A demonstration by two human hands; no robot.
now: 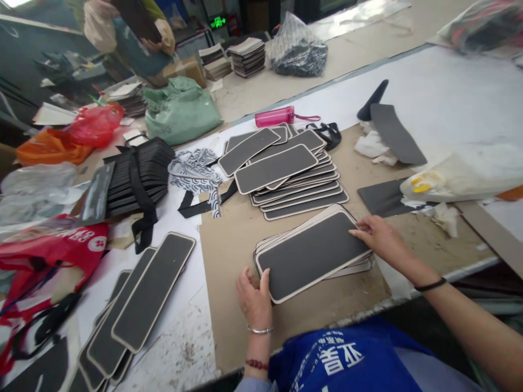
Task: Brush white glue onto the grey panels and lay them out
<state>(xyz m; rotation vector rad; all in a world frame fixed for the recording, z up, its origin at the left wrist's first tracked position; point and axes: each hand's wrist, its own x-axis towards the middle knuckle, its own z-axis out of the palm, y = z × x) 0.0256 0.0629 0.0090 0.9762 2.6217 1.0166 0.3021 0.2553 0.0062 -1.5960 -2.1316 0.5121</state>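
Topmost panel (310,256): 1 | left hand (256,300): spread, thumb touching | right hand (379,239): pinching edge | pink bottle (274,116): 1

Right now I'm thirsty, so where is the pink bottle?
In the head view, the pink bottle lies on its side above centre, just beyond the loose pile of grey panels and right of the green bag.

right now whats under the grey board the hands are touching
Under the grey board, between the left hand and right hand, pale edges of more boards stick out, above brown cardboard. Their middles are covered, and I can't tell how many there are.
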